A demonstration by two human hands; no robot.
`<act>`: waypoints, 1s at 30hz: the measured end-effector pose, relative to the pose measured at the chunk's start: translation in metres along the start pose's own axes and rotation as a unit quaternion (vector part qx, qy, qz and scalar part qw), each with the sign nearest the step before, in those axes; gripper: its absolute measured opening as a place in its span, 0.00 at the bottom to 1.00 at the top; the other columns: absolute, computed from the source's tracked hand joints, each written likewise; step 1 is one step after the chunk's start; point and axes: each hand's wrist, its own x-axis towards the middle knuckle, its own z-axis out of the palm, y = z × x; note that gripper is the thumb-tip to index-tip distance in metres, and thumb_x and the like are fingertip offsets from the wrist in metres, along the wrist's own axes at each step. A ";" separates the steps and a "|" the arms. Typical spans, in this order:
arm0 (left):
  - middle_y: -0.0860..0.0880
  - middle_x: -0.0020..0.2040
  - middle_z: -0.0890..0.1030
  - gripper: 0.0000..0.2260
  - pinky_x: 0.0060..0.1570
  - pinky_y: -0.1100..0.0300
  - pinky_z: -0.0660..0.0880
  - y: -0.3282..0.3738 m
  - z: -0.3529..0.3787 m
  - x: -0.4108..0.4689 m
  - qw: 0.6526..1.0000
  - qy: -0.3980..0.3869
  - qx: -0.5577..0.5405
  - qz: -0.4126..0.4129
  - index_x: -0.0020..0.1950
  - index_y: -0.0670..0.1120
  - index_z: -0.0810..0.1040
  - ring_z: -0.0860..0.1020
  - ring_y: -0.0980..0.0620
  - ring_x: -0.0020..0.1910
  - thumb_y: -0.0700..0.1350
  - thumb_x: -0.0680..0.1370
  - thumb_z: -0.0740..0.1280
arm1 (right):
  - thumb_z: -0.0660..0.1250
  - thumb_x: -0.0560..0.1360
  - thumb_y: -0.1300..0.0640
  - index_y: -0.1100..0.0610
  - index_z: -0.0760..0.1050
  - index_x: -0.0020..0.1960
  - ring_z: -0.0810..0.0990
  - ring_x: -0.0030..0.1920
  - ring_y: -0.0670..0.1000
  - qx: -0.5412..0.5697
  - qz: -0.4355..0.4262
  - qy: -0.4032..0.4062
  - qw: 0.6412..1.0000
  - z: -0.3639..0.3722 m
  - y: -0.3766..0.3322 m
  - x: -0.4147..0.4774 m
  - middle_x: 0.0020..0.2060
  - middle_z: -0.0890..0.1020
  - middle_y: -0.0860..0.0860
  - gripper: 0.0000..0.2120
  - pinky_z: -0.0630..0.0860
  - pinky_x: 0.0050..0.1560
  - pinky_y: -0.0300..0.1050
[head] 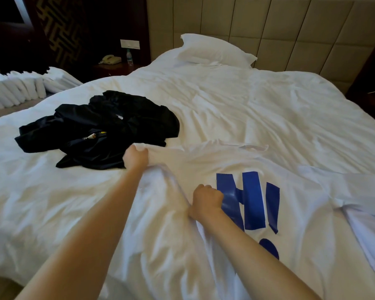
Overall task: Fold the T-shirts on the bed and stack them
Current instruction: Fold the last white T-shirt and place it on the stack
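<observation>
A white T-shirt [301, 202] with a large blue print lies spread on the white bed [247, 105] in front of me. My left hand [136, 158] grips its left shoulder edge near the collar. My right hand [206, 200] grips a bunch of the shirt's fabric lower down, beside the blue print. The fabric between both hands is lifted into a ridge. A heap of black T-shirts [100, 128] lies crumpled on the bed just beyond my left hand. At the right edge sits a stack of folded white shirts [368, 230].
A white pillow [214, 48] rests at the padded headboard. A nightstand [117, 67] at the back left carries a telephone and a water bottle. Rolled white towels [15, 89] line up at the far left.
</observation>
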 end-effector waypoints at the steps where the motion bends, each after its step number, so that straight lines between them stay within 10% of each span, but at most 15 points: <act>1: 0.38 0.59 0.77 0.14 0.53 0.53 0.70 0.004 -0.006 0.004 1.000 0.025 -0.010 0.006 0.61 0.36 0.74 0.73 0.39 0.60 0.42 0.80 0.60 | 0.63 0.75 0.60 0.58 0.71 0.54 0.78 0.54 0.54 0.019 -0.008 -0.002 1.000 -0.002 -0.001 0.000 0.55 0.77 0.54 0.08 0.66 0.38 0.39; 5: 0.42 0.52 0.77 0.16 0.48 0.56 0.71 -0.008 -0.011 0.006 0.994 -0.015 -0.084 -0.066 0.63 0.38 0.73 0.74 0.41 0.59 0.47 0.79 0.62 | 0.59 0.76 0.60 0.58 0.73 0.50 0.78 0.52 0.57 0.117 -0.005 -0.003 0.993 -0.009 -0.008 -0.008 0.50 0.79 0.55 0.05 0.66 0.42 0.43; 9: 0.41 0.48 0.75 0.16 0.28 0.59 0.79 -0.037 -0.006 -0.041 0.895 -0.205 -0.306 -0.250 0.60 0.42 0.68 0.76 0.46 0.45 0.50 0.78 0.64 | 0.61 0.73 0.58 0.58 0.70 0.43 0.72 0.41 0.55 0.234 0.017 -0.033 0.972 -0.006 -0.007 -0.017 0.36 0.73 0.50 0.03 0.64 0.32 0.41; 15: 0.43 0.43 0.80 0.14 0.37 0.62 0.80 -0.069 0.001 -0.124 0.843 -0.376 -0.271 -0.272 0.51 0.40 0.74 0.80 0.50 0.40 0.51 0.77 0.65 | 0.63 0.74 0.58 0.58 0.74 0.61 0.77 0.55 0.51 0.443 0.013 -0.068 0.894 0.003 0.018 -0.042 0.54 0.79 0.51 0.16 0.73 0.50 0.42; 18: 0.46 0.39 0.82 0.10 0.39 0.64 0.79 -0.069 0.006 -0.155 0.841 -0.437 -0.213 -0.238 0.50 0.40 0.77 0.80 0.52 0.38 0.46 0.77 0.67 | 0.61 0.75 0.62 0.55 0.75 0.58 0.80 0.50 0.50 0.509 0.051 -0.006 0.859 0.014 0.036 -0.064 0.49 0.80 0.51 0.13 0.77 0.53 0.44; 30: 0.42 0.50 0.80 0.11 0.48 0.51 0.76 -0.072 0.009 -0.240 0.825 -0.377 -0.335 -0.257 0.57 0.40 0.73 0.78 0.45 0.48 0.39 0.76 0.67 | 0.68 0.71 0.58 0.55 0.75 0.55 0.77 0.55 0.54 0.390 0.216 0.144 0.884 0.044 0.121 -0.171 0.52 0.79 0.51 0.12 0.70 0.47 0.35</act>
